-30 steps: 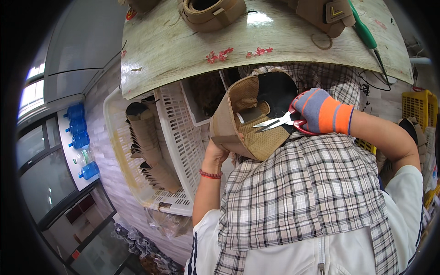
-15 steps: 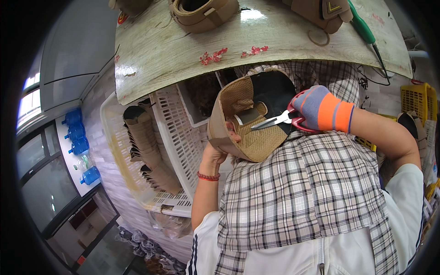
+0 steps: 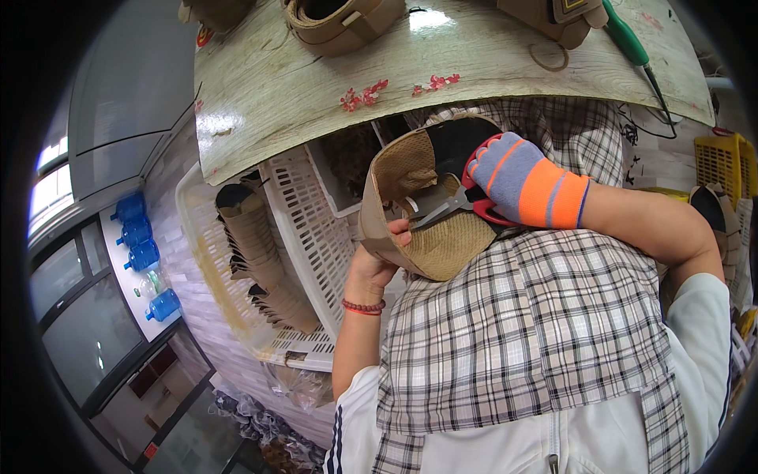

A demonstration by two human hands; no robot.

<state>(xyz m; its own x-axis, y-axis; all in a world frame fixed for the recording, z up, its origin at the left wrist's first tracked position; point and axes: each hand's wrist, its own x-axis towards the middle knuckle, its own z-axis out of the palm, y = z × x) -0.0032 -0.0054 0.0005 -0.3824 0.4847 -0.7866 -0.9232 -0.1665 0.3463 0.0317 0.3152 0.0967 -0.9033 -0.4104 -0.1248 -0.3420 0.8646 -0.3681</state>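
We count one gloved right hand [image 3: 513, 182], one bare left hand [image 3: 377, 257], one pair of red-handled scissors [image 3: 460, 202], one tan curved piece [image 3: 456, 246]; three tan articles [image 3: 347, 30] along the far edge of the table [image 3: 474, 59], one green-handled tool [image 3: 625, 33] toward its right edge; four blue water jugs [image 3: 136, 232].

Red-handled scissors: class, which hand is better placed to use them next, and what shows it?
Likely the right hand: gloved, it grips the scissors, blades inside the tan piece. The left hand holds that piece's side.
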